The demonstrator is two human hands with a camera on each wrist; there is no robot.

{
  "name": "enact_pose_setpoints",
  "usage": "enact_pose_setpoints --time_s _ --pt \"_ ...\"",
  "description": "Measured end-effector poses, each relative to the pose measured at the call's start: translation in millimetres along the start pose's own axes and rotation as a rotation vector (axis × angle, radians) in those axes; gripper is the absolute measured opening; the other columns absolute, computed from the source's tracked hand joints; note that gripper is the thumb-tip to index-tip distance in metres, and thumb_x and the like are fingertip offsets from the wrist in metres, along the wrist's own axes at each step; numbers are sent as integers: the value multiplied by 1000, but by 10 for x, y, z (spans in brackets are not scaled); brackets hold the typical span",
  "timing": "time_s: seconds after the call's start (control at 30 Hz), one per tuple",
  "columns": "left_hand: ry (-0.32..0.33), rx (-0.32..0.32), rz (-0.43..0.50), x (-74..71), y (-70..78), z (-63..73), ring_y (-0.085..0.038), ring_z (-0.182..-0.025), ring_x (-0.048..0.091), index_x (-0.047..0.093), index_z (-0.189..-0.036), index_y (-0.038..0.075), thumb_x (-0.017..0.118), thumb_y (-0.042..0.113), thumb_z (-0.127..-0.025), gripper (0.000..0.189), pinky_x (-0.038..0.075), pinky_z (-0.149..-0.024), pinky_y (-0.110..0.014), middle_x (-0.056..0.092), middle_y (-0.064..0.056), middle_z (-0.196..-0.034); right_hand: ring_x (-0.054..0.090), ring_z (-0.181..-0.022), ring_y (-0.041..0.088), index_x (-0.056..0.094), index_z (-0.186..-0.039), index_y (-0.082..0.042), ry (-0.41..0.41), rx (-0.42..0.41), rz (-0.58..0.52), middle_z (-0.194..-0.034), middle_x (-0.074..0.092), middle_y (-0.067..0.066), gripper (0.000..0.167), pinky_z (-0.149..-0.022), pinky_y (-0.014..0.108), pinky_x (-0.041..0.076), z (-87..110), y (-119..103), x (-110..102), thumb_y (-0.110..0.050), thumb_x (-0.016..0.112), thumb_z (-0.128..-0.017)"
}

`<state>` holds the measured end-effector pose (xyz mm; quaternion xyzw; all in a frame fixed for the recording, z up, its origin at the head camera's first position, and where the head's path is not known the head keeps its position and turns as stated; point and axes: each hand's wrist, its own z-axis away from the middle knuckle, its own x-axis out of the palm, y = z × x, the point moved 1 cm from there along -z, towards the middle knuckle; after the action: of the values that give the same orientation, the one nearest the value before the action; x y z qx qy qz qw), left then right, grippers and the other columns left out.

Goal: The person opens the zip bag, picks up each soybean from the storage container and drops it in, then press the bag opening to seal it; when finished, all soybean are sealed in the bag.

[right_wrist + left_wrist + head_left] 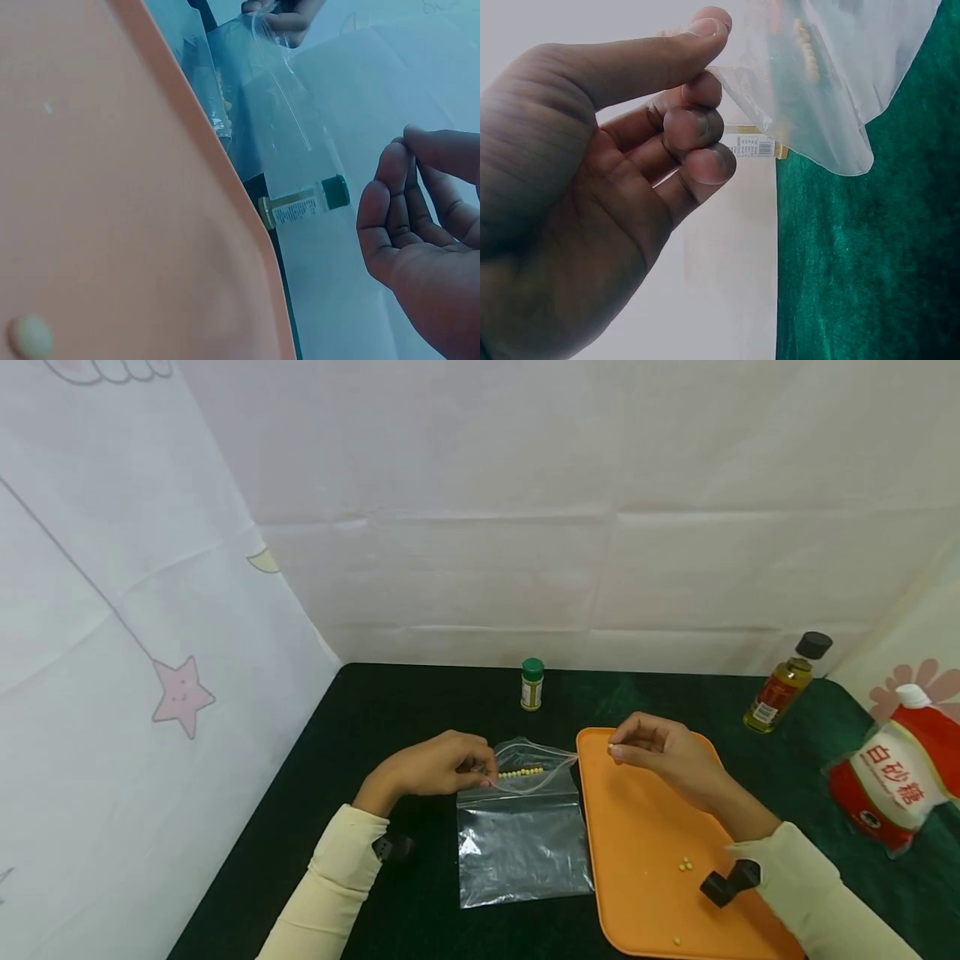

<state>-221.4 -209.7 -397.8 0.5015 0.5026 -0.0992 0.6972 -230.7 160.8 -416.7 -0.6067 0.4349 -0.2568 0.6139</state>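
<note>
One pale backdrop [480, 527] rises behind one dark green table [315, 860]. On the table lies one orange tray [637, 877], its long axis running from the person toward the back, the far end leaning slightly left. Left of it, just beside its rim, one clear zip bag [525, 860] lies on the table, its mouth pointing to the back and its closed end toward the person; the mouth gapes in a loop.

One red and white packet [888, 777] is at the far right, tilted, its white cap toward the back. Two hands are at work. The left hand [438, 764] pinches the rim of the bag's mouth between thumb and index finger, the other fingers loosely curled. The right hand [667, 756] is above the tray's far end, thumb and fingertips brought together with no clear gap, pinching what looks like one bean [611, 747].

One oil bottle [780, 697] with a black cap is at the back right. One small jar [532, 685], green-capped, is upright behind the bag.

Smallest are the yellow beans: a row [521, 772] running left to right shows at the bag's mouth, too fine to count exactly; a cluster [686, 865] of three or four lies on the tray, and one single bean [677, 941] near its front rim.
</note>
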Motion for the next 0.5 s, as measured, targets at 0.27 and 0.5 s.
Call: enact_pose_setpoints --time_s 0.27,0.5 --pt "-2 8 0 3 19 -10 -9 -77 55 72 -103 14 67 15 -98 7 50 -68 -26 59 9 -92 61 -101 47 66 -113 -10 -27 -11 109 -108 67 10 25 -88 49 54 -198 -64 224 -27 71 -96" --pt "4 13 4 5 21 -8 -8 -77 55 72 -102 14 67 15 -98 6 51 -68 -26 59 9 -91 66 -94 27 69 -110 -23 -44 -56 311 -103 69 -2 16 -80 36 55 -372 -177 441 -33 69 -97"
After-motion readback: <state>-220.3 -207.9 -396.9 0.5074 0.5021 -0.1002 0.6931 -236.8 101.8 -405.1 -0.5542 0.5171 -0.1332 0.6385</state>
